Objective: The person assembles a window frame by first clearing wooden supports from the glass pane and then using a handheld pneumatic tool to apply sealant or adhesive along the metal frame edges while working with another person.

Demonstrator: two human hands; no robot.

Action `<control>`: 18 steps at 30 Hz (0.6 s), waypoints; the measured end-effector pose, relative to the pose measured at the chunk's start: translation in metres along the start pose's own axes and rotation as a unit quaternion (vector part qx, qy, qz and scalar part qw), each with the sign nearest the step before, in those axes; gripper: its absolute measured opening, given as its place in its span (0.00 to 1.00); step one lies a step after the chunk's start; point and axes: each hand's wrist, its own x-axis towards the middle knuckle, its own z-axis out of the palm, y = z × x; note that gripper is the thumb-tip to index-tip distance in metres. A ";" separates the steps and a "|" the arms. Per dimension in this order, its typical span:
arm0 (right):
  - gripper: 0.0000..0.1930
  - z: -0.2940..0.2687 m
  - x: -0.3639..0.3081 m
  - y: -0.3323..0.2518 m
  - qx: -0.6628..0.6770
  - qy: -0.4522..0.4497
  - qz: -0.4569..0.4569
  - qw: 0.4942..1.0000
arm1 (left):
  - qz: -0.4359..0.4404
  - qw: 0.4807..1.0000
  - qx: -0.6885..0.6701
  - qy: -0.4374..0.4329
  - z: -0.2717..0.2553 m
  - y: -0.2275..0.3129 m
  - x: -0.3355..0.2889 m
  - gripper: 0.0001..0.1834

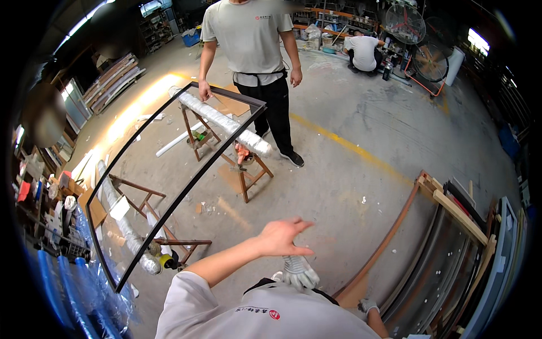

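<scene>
My left hand (282, 236) is bare and raised in front of my chest, fingers stretched and thumb apart. Just below it is a grey-white striped work glove (300, 273), close to my waist; whether anything holds it up cannot be made out. My right hand (368, 305), in a similar glove, is low at my right side, beside the stacked panels; its fingers are too small to read. Ahead to the left, a black rectangular frame (189, 188) lies across two trestles padded with wrapped rolls (223, 118). A co-worker's hand (204, 92) is at its far edge.
The co-worker (254, 45) stands beyond the frame. Long panels with wooden strips (460, 214) lean at my right. Blue plastic-wrapped lengths (68, 294) stand at the near left. Farther back, another person (364, 51) crouches near large fans (430, 61).
</scene>
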 end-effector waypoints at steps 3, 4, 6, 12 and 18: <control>0.23 0.015 -0.019 -0.029 0.031 0.001 -0.059 0.998 | -0.224 0.955 -0.105 -0.161 0.088 -0.153 -0.024 0.52; 0.26 0.018 -0.021 -0.034 -0.055 0.008 -0.100 0.993 | -0.283 0.915 -0.220 -0.188 0.111 -0.186 -0.049 0.56; 0.27 0.024 -0.069 -0.069 -0.063 0.030 -0.045 0.997 | -0.299 0.900 -0.128 -0.290 0.139 -0.227 -0.075 0.59; 0.26 0.053 -0.136 -0.055 -0.118 0.111 -0.026 0.986 | -0.327 0.873 -0.198 -0.303 0.199 -0.263 -0.111 0.54; 0.24 0.148 -0.207 0.024 -0.009 0.091 0.063 0.994 | -0.019 0.934 0.005 -0.356 0.206 -0.225 -0.040 0.46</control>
